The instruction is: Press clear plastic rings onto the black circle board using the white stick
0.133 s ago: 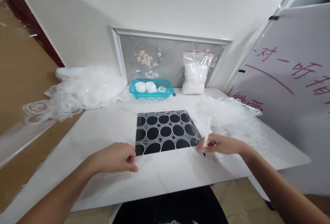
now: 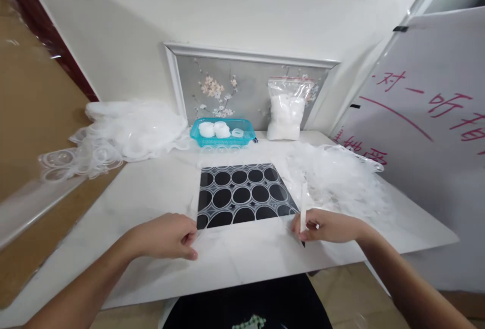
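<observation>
A black sheet point(image 2: 241, 195) with rows of ovals outlined in white lies on the table, and clear plastic film with ring shapes seems to lie over it. By its near left corner, my left hand point(image 2: 166, 235) is closed, thumb against fingers, at the edge of the clear film. Near the right corner, my right hand point(image 2: 328, 225) is closed around a slim white tool point(image 2: 303, 205) with a dark pointed tip turned down. The fingertips of that hand also meet the film's edge. Whether the tool is a pen or a knife I cannot tell.
A turquoise basket point(image 2: 223, 141) with white rings stands at the back. To its right is a zip bag point(image 2: 287, 114) of white material. Clear film scraps are heaped at left point(image 2: 132, 129) and right point(image 2: 337, 177). A whiteboard point(image 2: 424, 167) stands on the right.
Both my hands have moved slightly toward the table's near edge, the left one also a little leftward. The white tool has come down with my right hand.
</observation>
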Motion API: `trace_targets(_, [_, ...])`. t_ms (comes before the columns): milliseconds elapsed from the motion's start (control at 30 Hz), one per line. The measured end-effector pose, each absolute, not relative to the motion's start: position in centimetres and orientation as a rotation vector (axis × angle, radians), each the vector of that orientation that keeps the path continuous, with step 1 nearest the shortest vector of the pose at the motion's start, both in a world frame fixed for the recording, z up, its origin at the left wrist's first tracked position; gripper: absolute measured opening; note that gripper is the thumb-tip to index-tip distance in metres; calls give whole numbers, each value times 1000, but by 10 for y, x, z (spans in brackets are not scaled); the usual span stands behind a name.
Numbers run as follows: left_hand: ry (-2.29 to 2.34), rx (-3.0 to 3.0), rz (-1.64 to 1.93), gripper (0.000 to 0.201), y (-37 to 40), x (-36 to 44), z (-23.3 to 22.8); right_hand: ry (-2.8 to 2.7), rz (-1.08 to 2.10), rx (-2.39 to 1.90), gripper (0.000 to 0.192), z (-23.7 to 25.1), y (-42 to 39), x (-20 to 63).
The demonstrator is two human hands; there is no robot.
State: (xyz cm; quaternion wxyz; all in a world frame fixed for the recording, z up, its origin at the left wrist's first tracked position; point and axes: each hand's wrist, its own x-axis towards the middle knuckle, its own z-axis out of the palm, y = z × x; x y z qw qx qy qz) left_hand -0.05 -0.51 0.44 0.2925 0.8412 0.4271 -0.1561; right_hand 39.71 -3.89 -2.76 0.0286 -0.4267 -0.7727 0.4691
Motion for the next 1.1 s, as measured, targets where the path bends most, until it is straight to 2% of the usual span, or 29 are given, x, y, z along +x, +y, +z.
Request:
trace_targets(167, [1049, 2314, -271, 32, -30, -8, 24, -2451, 1544, -1206, 24, -20, -42, 390])
trace_targets(333, [1165, 2337, -146, 35, -56, -21, 33, -2276, 1624, -1179, 30, -6, -57, 398])
trace_targets(567, [1136, 2413, 111, 34, -63, -17, 24, -2169, 1328, -1365, 30, 3, -86, 398])
trace_targets(733, [1160, 2480, 457, 34, -69, -18, -2, -1889, 1017, -1445, 27, -27, -101, 393])
trace_targets(900, [1266, 2360, 866, 39, -75, -14, -36, -1565, 920, -1198, 32, -60, -109, 384])
trace_targets(1100, [1381, 2175, 1077, 39, -78, -24, -30, -1401, 837, -1264, 32, -44, -119, 379])
